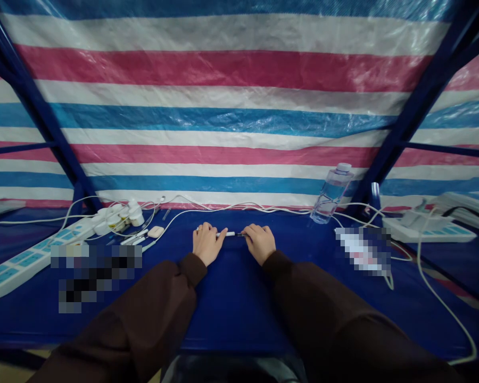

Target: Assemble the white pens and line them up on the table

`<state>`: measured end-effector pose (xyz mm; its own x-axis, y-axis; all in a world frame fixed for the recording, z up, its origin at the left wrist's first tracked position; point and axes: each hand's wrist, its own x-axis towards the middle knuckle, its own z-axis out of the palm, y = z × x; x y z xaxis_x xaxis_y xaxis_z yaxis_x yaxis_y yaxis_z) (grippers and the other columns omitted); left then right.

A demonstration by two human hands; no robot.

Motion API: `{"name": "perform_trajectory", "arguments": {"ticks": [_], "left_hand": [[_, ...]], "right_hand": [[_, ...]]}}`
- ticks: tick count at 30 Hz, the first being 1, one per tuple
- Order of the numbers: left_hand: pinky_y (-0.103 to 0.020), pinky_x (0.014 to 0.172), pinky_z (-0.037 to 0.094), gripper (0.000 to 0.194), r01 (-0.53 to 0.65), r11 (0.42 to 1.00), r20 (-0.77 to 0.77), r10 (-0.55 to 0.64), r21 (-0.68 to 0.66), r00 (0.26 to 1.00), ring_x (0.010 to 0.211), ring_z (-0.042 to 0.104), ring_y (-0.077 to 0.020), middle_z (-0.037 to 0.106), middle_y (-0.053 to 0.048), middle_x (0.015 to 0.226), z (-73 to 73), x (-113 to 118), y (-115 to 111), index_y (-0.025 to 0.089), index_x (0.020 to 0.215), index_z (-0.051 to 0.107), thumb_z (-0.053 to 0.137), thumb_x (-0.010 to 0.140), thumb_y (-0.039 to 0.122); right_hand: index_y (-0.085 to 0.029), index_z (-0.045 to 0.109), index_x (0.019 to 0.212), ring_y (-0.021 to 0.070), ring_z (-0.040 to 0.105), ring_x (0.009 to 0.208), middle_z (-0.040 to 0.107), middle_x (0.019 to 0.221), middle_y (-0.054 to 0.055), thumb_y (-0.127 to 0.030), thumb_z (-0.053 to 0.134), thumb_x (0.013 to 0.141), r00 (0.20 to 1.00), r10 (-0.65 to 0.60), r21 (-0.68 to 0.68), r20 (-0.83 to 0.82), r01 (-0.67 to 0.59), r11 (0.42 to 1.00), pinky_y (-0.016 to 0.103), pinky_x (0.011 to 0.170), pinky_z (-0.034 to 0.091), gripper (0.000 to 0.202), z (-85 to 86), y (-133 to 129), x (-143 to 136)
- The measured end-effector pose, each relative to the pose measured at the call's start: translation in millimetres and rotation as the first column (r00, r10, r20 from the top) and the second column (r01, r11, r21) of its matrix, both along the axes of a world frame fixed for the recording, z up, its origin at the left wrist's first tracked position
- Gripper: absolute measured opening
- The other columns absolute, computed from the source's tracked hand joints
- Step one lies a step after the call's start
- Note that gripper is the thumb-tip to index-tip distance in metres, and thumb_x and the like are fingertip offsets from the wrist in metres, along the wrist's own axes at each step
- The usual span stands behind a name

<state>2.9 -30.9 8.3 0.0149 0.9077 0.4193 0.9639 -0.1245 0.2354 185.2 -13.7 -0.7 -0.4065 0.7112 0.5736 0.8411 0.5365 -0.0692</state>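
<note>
A slim pen (pixel 230 234) lies level between my two hands, low over the blue tabletop (pixel 231 298). Its left stretch is white and its right stretch looks dark or clear. My left hand (pixel 208 243) is closed on the white part, thumb toward the middle. My right hand (pixel 260 242) pinches the dark end with bent fingers. Both ends of the pen are hidden by the fingers, and I cannot tell whether a cap is on it.
A long white power strip (pixel 27 261) with plugged-in chargers (pixel 120 217) runs along the left. Near it lie a small cream case (pixel 155 232) and several pens. A clear bottle (pixel 331 194) stands at the back right. Cables cross the back; another power strip (pixel 449 231) sits right.
</note>
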Motion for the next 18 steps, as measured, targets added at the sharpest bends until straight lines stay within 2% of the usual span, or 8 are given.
{"name": "perform_trajectory", "arguments": {"ticks": [3, 6, 8, 11, 15, 18], "left_hand": [[-0.037, 0.079, 0.036, 0.051, -0.004, 1.000, 0.014, 0.004, 0.000, 1.000, 0.093, 0.050, -0.0238, 0.054, -0.009, 0.092, 0.8, 0, 0, 0.018, 0.073, 0.062, 0.028, 0.088, 0.053], [-0.037, 0.079, 0.037, 0.050, -0.006, 1.000, 0.051, 0.005, 0.007, 0.999, 0.093, 0.051, -0.0234, 0.055, -0.009, 0.092, 0.8, -1, 2, 0.018, 0.072, 0.061, 0.029, 0.088, 0.053], [-0.036, 0.077, 0.038, 0.049, -0.015, 1.000, 0.089, 0.015, 0.004, 0.996, 0.091, 0.052, -0.0227, 0.055, -0.008, 0.091, 1.1, -1, 3, 0.019, 0.070, 0.060, 0.029, 0.088, 0.052], [-0.033, 0.074, 0.038, 0.047, -0.020, 1.000, 0.157, 0.016, 0.023, 0.987, 0.086, 0.053, -0.0212, 0.056, -0.007, 0.088, 2.5, -2, 4, 0.019, 0.065, 0.056, 0.031, 0.088, 0.052], [-0.030, 0.069, 0.037, 0.042, -0.028, 0.996, 0.311, 0.000, 0.088, 0.950, 0.078, 0.053, -0.0180, 0.054, -0.003, 0.075, 5.1, -3, 5, 0.019, 0.061, 0.047, 0.034, 0.087, 0.049], [-0.026, 0.061, 0.036, 0.040, 0.013, 0.995, 0.538, -0.062, 0.095, 0.841, 0.063, 0.048, -0.0133, 0.046, 0.001, 0.061, 4.7, -3, 8, 0.020, 0.060, 0.040, 0.033, 0.088, 0.049]], "right_hand": [[-0.020, 0.060, 0.085, 0.0149, 0.053, 0.074, 0.060, 0.084, 0.003, -0.009, 0.045, 0.081, 0.998, -0.050, 0.012, -0.028, 0.050, 0.999, 0.029, 0.069, 0.027, 0.020, 0.8, -1, 0], [-0.024, 0.062, 0.098, 0.0143, 0.053, 0.073, 0.058, 0.085, 0.003, -0.008, 0.043, 0.082, 0.995, -0.054, 0.012, -0.089, 0.056, 0.998, 0.028, 0.068, 0.029, 0.029, -1.0, 0, 1], [-0.027, 0.063, 0.104, 0.0141, 0.055, 0.075, 0.058, 0.087, 0.004, -0.007, 0.043, 0.082, 0.987, -0.041, 0.011, -0.155, 0.043, 0.999, 0.028, 0.069, 0.031, 0.036, -3.0, 1, 1], [-0.028, 0.066, 0.101, 0.0146, 0.057, 0.079, 0.058, 0.089, 0.004, -0.008, 0.044, 0.081, 0.955, -0.047, -0.022, -0.291, 0.042, 0.999, 0.028, 0.071, 0.036, 0.036, -5.8, 3, 2], [-0.025, 0.068, 0.096, 0.0159, 0.058, 0.078, 0.060, 0.089, 0.005, -0.011, 0.043, 0.081, 0.845, -0.064, -0.100, -0.531, 0.012, 0.995, 0.028, 0.069, 0.043, 0.032, -8.8, 9, 4], [-0.023, 0.067, 0.095, 0.0177, 0.059, 0.080, 0.062, 0.089, 0.005, -0.014, 0.045, 0.077, 0.724, -0.034, -0.130, -0.689, -0.077, 0.989, 0.029, 0.069, 0.046, 0.030, -12.7, 16, 4]]}}
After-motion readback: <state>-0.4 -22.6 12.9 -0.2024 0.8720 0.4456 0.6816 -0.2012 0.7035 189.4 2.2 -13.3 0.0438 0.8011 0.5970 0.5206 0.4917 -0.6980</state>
